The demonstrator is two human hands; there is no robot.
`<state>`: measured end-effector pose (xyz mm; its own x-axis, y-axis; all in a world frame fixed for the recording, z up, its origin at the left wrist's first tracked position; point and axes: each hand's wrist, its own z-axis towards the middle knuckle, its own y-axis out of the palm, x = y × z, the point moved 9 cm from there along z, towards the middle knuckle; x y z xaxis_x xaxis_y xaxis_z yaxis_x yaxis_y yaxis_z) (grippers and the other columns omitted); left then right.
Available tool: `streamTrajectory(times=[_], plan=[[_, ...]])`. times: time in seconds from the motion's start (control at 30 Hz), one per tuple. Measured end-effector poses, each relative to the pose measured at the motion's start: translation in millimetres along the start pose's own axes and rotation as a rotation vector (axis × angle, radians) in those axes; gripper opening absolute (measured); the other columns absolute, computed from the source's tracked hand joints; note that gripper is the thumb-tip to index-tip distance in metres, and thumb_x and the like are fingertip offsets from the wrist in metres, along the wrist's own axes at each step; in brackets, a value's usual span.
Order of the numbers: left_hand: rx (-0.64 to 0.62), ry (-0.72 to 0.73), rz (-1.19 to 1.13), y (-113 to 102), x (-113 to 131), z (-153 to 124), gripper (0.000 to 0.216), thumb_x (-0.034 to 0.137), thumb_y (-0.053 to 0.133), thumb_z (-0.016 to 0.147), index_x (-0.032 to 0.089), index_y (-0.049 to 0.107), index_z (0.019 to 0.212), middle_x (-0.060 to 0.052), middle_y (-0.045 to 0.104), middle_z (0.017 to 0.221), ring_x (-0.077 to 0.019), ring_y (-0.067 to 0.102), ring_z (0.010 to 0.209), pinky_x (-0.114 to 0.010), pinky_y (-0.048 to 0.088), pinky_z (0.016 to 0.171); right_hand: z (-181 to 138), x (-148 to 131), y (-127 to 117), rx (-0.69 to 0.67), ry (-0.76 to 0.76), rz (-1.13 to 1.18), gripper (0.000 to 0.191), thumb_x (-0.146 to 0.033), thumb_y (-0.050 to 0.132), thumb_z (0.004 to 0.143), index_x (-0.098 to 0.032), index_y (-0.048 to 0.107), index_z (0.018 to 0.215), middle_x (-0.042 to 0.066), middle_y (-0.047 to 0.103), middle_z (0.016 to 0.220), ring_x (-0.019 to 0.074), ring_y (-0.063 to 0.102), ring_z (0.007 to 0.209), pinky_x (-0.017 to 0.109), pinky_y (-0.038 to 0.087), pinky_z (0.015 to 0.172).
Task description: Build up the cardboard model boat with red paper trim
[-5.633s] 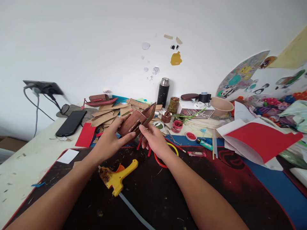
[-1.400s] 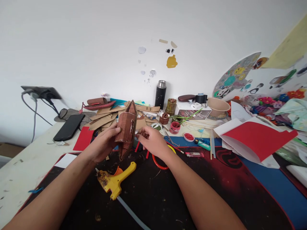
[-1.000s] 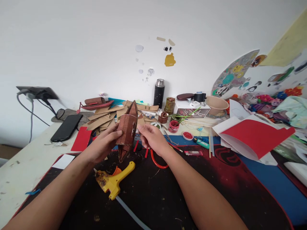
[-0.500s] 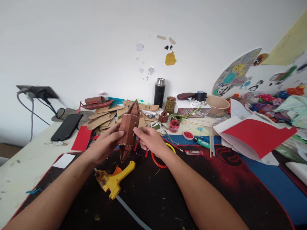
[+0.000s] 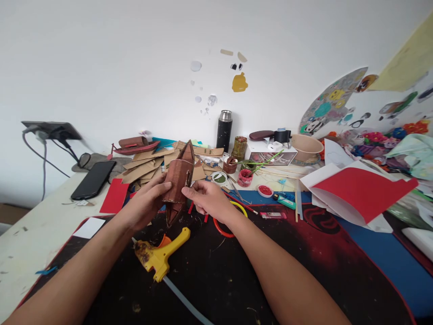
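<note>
A brown-painted cardboard model boat point(image 5: 178, 178) with a curved canopy is held up at the centre, its pointed ends toward the wall and toward me. My left hand point(image 5: 149, 198) grips the canopy from the left, thumb on top and fingers behind. At the right side of the boat my right hand point(image 5: 206, 198) is closed, its thumb against the edge and its other fingers curled. Below the boat a yellow hot glue gun point(image 5: 160, 255) lies on the black mat point(image 5: 216, 289), a pale glue stick running from its rear end.
Behind lie cardboard scraps point(image 5: 145, 164), a second model boat point(image 5: 137, 146) and a black thermos point(image 5: 224, 131). A phone point(image 5: 94, 179) is on the left. Paint pots point(image 5: 245, 178), a tape ring point(image 5: 223, 232) and red paper point(image 5: 365, 192) are on the right.
The boat has moved slightly left and toward me with my left hand. My right hand has shifted a little left along with it, staying at the boat's right side.
</note>
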<state>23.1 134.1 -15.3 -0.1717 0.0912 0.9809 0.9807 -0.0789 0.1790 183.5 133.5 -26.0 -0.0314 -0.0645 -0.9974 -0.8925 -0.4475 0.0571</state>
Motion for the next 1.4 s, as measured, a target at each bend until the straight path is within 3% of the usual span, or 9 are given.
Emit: streamTrajectory(times=[0.13, 0.33, 0.47, 0.87, 0.97, 1.03, 1.2, 1.3, 1.4], plan=[[0.009, 0.005, 0.001, -1.3, 2.3, -0.4, 0.062, 0.049, 0.094, 0.075, 0.026, 0.082, 0.131, -0.008, 0.087, 0.107, -0.0298, 0.08, 0.086, -0.032, 0.063, 0.063, -0.9, -3.9, 0.1, -0.004, -0.014, 0.007, 0.068, -0.085, 0.084, 0.08, -0.025, 0.052, 0.078, -0.011, 0.045, 0.051, 0.0097, 0.043, 0.042, 0.025, 0.032, 0.045], [-0.048, -0.058, 0.045, 7.3, -1.8, -5.4, 0.078, 0.053, 0.096, 0.071, 0.03, 0.077, 0.143, -0.01, 0.086, 0.125, -0.0404, 0.079, 0.12, -0.041, 0.069, 0.088, 3.0, -3.2, -14.2, 0.111, -0.021, 0.171, 0.07, -0.089, 0.077, 0.084, -0.026, 0.047, 0.074, -0.011, 0.035, 0.053, 0.0091, 0.034, 0.045, 0.025, 0.028, 0.043], [-0.08, -0.06, 0.063, 11.3, -1.9, -7.9, 0.077, 0.053, 0.096, 0.071, 0.03, 0.078, 0.142, -0.011, 0.085, 0.131, -0.0425, 0.077, 0.127, -0.044, 0.069, 0.095, 3.6, -0.6, -16.7, 0.132, 0.0, 0.191, 0.072, -0.087, 0.081, 0.081, -0.027, 0.042, 0.073, -0.011, 0.035, 0.054, 0.0091, 0.033, 0.046, 0.024, 0.029, 0.043], [-0.022, -0.027, 0.06, 0.9, -0.6, -2.4, 0.082, 0.05, 0.094, 0.072, 0.029, 0.074, 0.149, -0.011, 0.086, 0.127, -0.0405, 0.079, 0.121, -0.038, 0.067, 0.082, 5.5, 7.7, -8.7, 0.05, -0.014, 0.07, 0.068, -0.086, 0.079, 0.084, -0.026, 0.048, 0.076, -0.011, 0.04, 0.056, 0.0093, 0.038, 0.044, 0.025, 0.033, 0.045], [-0.028, -0.019, 0.052, 1.6, -0.8, -2.2, 0.074, 0.05, 0.094, 0.074, 0.028, 0.077, 0.142, -0.01, 0.086, 0.124, -0.0399, 0.078, 0.117, -0.036, 0.064, 0.079, 5.3, 8.3, -8.0, 0.041, -0.03, 0.013, 0.066, -0.086, 0.077, 0.086, -0.026, 0.052, 0.08, -0.011, 0.042, 0.056, 0.0099, 0.041, 0.044, 0.025, 0.035, 0.046], [-0.028, -0.006, 0.022, -0.8, 0.3, 0.8, 0.063, 0.05, 0.094, 0.074, 0.027, 0.081, 0.131, -0.009, 0.087, 0.115, -0.0358, 0.079, 0.104, -0.034, 0.061, 0.073, 4.3, 7.8, -7.2, 0.03, -0.023, -0.014, 0.067, -0.087, 0.077, 0.086, -0.026, 0.051, 0.08, -0.011, 0.043, 0.056, 0.0104, 0.042, 0.044, 0.026, 0.035, 0.047], [0.094, 0.108, -0.223, -35.9, 17.1, 18.8, 0.029, 0.04, 0.091, 0.077, 0.017, 0.081, 0.093, -0.003, 0.079, 0.079, -0.0202, 0.066, 0.068, -0.029, 0.056, 0.061, -3.8, -8.1, -7.4, 0.033, -0.057, -0.134, 0.06, -0.082, 0.072, 0.094, -0.026, 0.056, 0.083, -0.009, 0.048, 0.057, 0.0125, 0.045, 0.047, 0.028, 0.035, 0.053], [0.168, 0.162, -0.286, -60.7, 28.8, 26.7, 0.02, 0.035, 0.081, 0.085, 0.018, 0.079, 0.095, -0.002, 0.082, 0.086, -0.0193, 0.069, 0.075, -0.028, 0.062, 0.07, -11.1, -21.5, 2.4, -0.01, -0.143, -0.321, 0.049, -0.072, 0.079, 0.095, -0.025, 0.067, 0.091, -0.005, 0.059, 0.068, 0.0152, 0.054, 0.061, 0.029, 0.037, 0.06], [0.216, 0.196, -0.324, -76.1, 36.1, 28.8, 0.017, 0.031, 0.076, 0.088, 0.02, 0.08, 0.1, -0.003, 0.085, 0.092, -0.0198, 0.072, 0.078, -0.028, 0.064, 0.071, -19.5, -20.3, 31.1, -0.191, -0.196, -0.568, 0.043, -0.064, 0.087, 0.093, -0.026, 0.079, 0.111, -0.002, 0.071, 0.082, 0.0176, 0.063, 0.073, 0.03, 0.04, 0.069]])
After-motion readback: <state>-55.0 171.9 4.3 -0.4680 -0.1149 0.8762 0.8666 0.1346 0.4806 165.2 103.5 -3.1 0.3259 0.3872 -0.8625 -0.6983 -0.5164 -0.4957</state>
